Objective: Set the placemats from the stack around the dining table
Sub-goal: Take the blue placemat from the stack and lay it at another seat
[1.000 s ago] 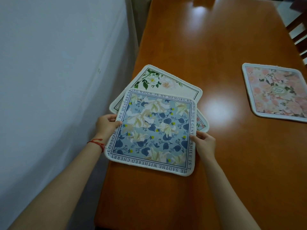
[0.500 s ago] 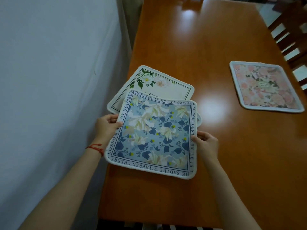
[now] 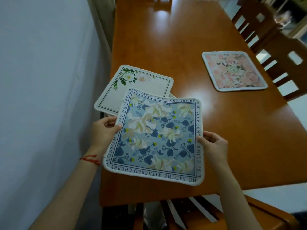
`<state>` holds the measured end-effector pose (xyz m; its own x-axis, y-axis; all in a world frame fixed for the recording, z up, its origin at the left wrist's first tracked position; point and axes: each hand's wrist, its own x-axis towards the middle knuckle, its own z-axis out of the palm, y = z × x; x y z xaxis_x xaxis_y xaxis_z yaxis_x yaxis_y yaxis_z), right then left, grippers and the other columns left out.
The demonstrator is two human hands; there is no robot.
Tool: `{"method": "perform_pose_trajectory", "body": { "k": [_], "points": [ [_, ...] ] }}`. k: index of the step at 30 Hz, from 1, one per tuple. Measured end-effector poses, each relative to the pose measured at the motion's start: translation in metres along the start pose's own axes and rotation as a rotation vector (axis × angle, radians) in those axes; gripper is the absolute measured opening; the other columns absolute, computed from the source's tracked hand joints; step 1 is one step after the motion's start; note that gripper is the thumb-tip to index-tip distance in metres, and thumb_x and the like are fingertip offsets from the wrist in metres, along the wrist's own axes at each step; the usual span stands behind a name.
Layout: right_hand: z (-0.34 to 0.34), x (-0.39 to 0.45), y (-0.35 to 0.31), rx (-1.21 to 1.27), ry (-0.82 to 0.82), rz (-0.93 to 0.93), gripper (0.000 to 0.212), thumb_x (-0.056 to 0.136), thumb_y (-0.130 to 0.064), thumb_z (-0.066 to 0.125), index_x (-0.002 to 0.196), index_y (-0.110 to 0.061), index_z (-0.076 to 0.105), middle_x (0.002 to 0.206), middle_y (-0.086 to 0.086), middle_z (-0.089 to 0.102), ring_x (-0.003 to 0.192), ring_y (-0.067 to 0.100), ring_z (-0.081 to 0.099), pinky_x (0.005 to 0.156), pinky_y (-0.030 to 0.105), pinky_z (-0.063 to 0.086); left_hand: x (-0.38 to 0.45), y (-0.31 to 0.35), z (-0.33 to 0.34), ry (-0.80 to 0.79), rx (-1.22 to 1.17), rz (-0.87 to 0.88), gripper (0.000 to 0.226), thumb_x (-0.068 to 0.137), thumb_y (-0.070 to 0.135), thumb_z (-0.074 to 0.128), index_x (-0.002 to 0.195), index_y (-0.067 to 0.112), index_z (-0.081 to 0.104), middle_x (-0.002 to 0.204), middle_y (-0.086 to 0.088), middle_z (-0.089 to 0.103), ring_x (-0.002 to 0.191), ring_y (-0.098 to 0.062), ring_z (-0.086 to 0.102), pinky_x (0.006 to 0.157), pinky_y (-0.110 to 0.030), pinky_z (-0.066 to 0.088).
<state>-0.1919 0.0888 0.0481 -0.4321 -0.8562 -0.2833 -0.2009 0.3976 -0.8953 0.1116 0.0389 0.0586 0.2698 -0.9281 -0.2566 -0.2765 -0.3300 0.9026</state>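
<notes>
Head cam: blue floral placemat [image 3: 156,140] has come up off the stack [image 3: 132,87] and nearer the near table edge since a second ago, so it's probably headed for the near seat. Left hand [image 3: 103,132] and right hand [image 3: 213,146] pinch its side edges. Glossy wooden table [image 3: 232,130], pink mat [image 3: 234,71] far right, white wall [image 3: 41,80] left, chairs [image 3: 274,40] right.

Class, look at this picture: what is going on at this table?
A person holds a blue floral placemat with a lettered border by its side edges, left hand and right hand each gripping one. Beneath it, a cream placemat with white flowers tops the stack. A pink floral placemat lies on the wooden dining table.
</notes>
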Motion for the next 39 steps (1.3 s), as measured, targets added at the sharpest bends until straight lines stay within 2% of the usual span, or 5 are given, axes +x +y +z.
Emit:
{"method": "perform_pose_trajectory", "body": {
  "k": [10, 15, 25, 30, 39],
  "points": [
    [-0.073, -0.045, 0.008, 0.062, 0.056, -0.006, 0.016, 0.080, -0.009, 0.068, 0.088, -0.022, 0.062, 0.081, -0.005, 0.067, 0.068, 0.008, 0.068, 0.053, 0.020, 0.055, -0.061, 0.019, 0.028, -0.050, -0.007, 0.044, 0.029, 0.077, 0.001, 0.069, 0.105, 0.005, 0.063, 0.086, -0.005, 0.067, 0.070, -0.019, 0.064, 0.053, -0.018, 0.053],
    [-0.119, -0.067, 0.018, 0.109, 0.088, 0.010, 0.016, 0.081, -0.010, 0.067, 0.091, -0.021, 0.062, 0.082, -0.004, 0.068, 0.070, 0.009, 0.068, 0.053, 0.022, 0.056, -0.099, 0.025, 0.054, -0.062, -0.017, 0.049, 0.029, 0.076, 0.000, 0.069, 0.104, 0.006, 0.065, 0.087, -0.004, 0.068, 0.075, -0.022, 0.067, 0.070, -0.037, 0.056],
    [-0.201, -0.097, 0.034, 0.185, 0.155, 0.046, 0.015, 0.081, -0.010, 0.066, 0.092, -0.021, 0.062, 0.082, -0.004, 0.068, 0.065, 0.007, 0.069, 0.049, 0.024, 0.056, -0.153, 0.049, 0.107, -0.104, -0.002, 0.127, 0.032, 0.074, 0.000, 0.071, 0.105, 0.006, 0.065, 0.085, -0.002, 0.068, 0.076, -0.020, 0.066, 0.071, -0.033, 0.055],
    [-0.230, -0.114, 0.043, 0.260, 0.242, 0.045, 0.018, 0.081, -0.007, 0.066, 0.094, -0.018, 0.063, 0.081, -0.004, 0.067, 0.062, 0.000, 0.067, 0.049, 0.013, 0.050, -0.168, 0.063, 0.133, -0.182, -0.001, 0.161, 0.031, 0.075, 0.001, 0.070, 0.104, 0.009, 0.064, 0.084, 0.001, 0.067, 0.075, -0.014, 0.066, 0.066, -0.025, 0.058],
    [-0.259, -0.159, 0.071, 0.323, 0.518, 0.112, 0.020, 0.079, -0.003, 0.067, 0.083, -0.022, 0.066, 0.080, -0.003, 0.070, 0.065, 0.006, 0.069, 0.058, 0.019, 0.056, -0.179, 0.081, 0.178, -0.428, 0.053, 0.214, 0.024, 0.076, 0.007, 0.071, 0.095, 0.020, 0.064, 0.085, 0.001, 0.069, 0.074, -0.017, 0.068, 0.059, -0.026, 0.057]
  ]
}}
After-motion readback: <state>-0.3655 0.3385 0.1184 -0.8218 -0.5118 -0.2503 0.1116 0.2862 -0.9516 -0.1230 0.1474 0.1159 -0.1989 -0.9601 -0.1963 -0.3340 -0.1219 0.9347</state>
